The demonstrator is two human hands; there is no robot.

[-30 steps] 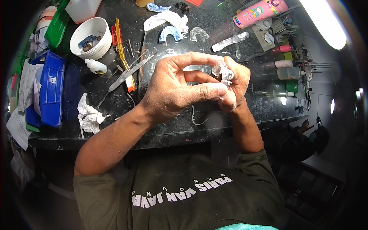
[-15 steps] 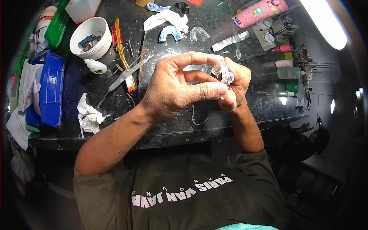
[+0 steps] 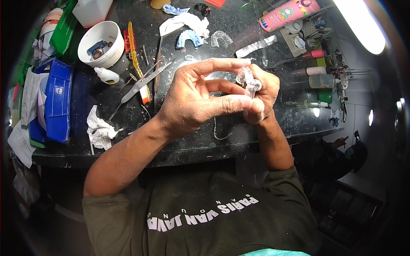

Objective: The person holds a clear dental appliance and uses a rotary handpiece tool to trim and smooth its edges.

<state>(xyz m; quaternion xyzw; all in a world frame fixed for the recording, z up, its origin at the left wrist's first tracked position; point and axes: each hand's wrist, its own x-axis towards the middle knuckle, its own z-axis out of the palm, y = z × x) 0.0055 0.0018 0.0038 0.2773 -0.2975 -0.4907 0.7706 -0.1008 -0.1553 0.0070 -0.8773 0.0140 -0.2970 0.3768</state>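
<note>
My left hand [image 3: 192, 98] grips a clear plastic dental piece [image 3: 247, 80] at the middle right of the bench, its thumb and index finger closed round it and the other fingers curled behind. My right hand [image 3: 267, 89] is closed on the same piece from the right, with its thumb at the top and knuckles turned down; much of its fingers is hidden. Beyond my hands lie a blue dental cast [image 3: 190, 39], a clear arch-shaped piece [image 3: 221, 37] and white tissue [image 3: 181, 24]. A metal spatula [image 3: 136, 89] lies left of my left hand.
The dark bench [image 3: 179, 149] holds a white tub [image 3: 87, 55], a small white bottle [image 3: 106, 76], a blue bin [image 3: 60, 115] and crumpled paper [image 3: 100, 128] on the left. A pink bottle [image 3: 288, 15] and tool rack [image 3: 324, 77] stand right. A co-worker [image 3: 350, 153] is at lower right.
The clear piece has turned slightly between my fingers, and my left fingertips have shifted a little upward and rightward at the top. My forearms are almost still.
</note>
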